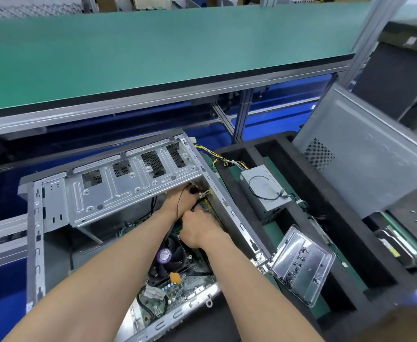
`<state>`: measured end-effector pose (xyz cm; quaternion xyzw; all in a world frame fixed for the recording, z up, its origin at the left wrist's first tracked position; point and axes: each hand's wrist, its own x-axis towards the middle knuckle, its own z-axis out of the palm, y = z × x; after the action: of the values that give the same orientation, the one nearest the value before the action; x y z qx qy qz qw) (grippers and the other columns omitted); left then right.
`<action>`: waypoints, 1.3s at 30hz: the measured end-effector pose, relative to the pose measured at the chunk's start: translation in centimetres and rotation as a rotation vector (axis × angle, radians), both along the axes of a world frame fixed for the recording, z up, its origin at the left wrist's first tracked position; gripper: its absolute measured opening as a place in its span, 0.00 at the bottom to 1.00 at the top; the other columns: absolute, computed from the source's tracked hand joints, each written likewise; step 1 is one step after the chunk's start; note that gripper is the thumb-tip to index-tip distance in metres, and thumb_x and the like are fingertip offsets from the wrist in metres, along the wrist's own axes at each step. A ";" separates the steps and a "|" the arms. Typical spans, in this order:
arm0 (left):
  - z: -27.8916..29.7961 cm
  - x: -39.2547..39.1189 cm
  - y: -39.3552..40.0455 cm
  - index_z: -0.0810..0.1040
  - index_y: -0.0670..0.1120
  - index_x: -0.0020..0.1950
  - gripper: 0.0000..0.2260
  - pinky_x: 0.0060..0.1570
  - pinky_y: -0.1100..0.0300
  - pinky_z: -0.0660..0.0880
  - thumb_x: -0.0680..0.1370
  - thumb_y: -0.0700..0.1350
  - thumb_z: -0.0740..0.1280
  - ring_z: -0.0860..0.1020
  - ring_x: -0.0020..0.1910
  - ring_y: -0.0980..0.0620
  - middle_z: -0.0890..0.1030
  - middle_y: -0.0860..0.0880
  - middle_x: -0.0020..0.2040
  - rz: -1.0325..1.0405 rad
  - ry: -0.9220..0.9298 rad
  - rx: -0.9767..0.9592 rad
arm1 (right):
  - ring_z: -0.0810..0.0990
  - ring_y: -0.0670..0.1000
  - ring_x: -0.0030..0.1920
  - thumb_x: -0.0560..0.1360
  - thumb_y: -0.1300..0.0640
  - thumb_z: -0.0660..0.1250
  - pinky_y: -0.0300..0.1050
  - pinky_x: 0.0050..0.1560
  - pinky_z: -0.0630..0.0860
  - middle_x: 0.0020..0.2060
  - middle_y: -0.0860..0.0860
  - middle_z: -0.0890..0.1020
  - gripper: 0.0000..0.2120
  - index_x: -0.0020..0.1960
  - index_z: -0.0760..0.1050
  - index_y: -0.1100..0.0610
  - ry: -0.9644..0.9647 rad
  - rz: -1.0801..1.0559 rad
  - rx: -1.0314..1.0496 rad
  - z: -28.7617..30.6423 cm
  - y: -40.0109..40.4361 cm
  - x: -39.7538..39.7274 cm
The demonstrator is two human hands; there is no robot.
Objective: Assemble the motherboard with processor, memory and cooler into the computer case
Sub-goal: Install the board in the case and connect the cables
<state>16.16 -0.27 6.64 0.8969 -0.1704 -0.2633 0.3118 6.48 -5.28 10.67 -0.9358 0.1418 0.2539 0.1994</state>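
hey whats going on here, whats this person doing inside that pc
A person is working with both bare hands inside an open computer case lying on its side. The motherboard is already in the case with its cooler fan fitted. The left hand and right hand are close together at the board's far corner, seemingly handling a thin black cable. A power supply and a clear tray of screws sit outside, to the right.

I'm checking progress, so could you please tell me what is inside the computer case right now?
Inside the computer case lie the motherboard and its cooler fan. Both hands, left hand and right hand, work near a black cable. They cover whatever they handle.
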 end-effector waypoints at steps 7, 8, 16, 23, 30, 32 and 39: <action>0.3 0.3 -0.3 0.82 0.49 0.60 0.18 0.57 0.58 0.73 0.79 0.60 0.66 0.79 0.59 0.48 0.83 0.48 0.59 0.023 0.057 0.056 | 0.70 0.67 0.68 0.81 0.60 0.60 0.60 0.64 0.72 0.75 0.65 0.60 0.19 0.71 0.69 0.65 -0.002 0.018 0.004 0.0 0.0 0.0; 0.1 0.4 -0.3 0.83 0.50 0.57 0.16 0.59 0.57 0.74 0.77 0.60 0.69 0.79 0.57 0.49 0.84 0.49 0.57 0.052 0.041 0.015 | 0.70 0.67 0.68 0.81 0.60 0.60 0.60 0.64 0.72 0.75 0.65 0.60 0.19 0.71 0.69 0.65 -0.003 0.019 0.005 0.0 0.1 0.0; -0.1 0.3 -0.3 0.84 0.51 0.53 0.10 0.58 0.54 0.76 0.76 0.55 0.73 0.81 0.55 0.47 0.84 0.49 0.54 0.097 0.006 -0.071 | 0.71 0.67 0.67 0.81 0.60 0.60 0.58 0.63 0.71 0.72 0.64 0.63 0.18 0.70 0.70 0.64 -0.013 0.016 0.009 -0.1 0.1 -0.1; 0.6 -0.1 -0.5 0.83 0.50 0.56 0.11 0.52 0.58 0.75 0.78 0.52 0.70 0.80 0.54 0.46 0.84 0.48 0.55 0.073 -0.114 0.000 | 0.71 0.67 0.68 0.81 0.60 0.60 0.59 0.64 0.72 0.73 0.64 0.62 0.19 0.70 0.70 0.64 -0.003 0.011 0.008 -0.1 0.2 0.0; 0.3 0.0 -0.4 0.82 0.49 0.55 0.12 0.52 0.58 0.75 0.79 0.56 0.69 0.80 0.54 0.46 0.84 0.47 0.55 0.052 -0.094 0.030 | 0.70 0.67 0.68 0.81 0.60 0.60 0.59 0.63 0.71 0.73 0.64 0.62 0.19 0.71 0.69 0.65 -0.004 0.008 0.009 -0.1 0.2 0.0; 0.3 0.0 -0.3 0.82 0.50 0.56 0.13 0.50 0.59 0.73 0.79 0.57 0.68 0.80 0.54 0.46 0.84 0.47 0.56 0.040 -0.098 0.031 | 0.70 0.67 0.68 0.81 0.60 0.60 0.59 0.63 0.72 0.73 0.64 0.63 0.19 0.71 0.69 0.65 -0.006 0.005 0.014 -0.1 0.2 0.0; 0.3 0.1 -0.4 0.83 0.52 0.58 0.12 0.50 0.61 0.72 0.78 0.55 0.69 0.80 0.55 0.48 0.84 0.49 0.57 0.024 -0.137 0.005 | 0.70 0.67 0.68 0.81 0.60 0.60 0.59 0.64 0.72 0.73 0.64 0.62 0.20 0.71 0.69 0.65 -0.002 0.014 0.006 -0.1 0.2 -0.1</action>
<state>16.26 -0.70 6.98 0.9156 -0.1796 -0.1980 0.3004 6.40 -5.12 10.57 -0.9364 0.1342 0.2546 0.2006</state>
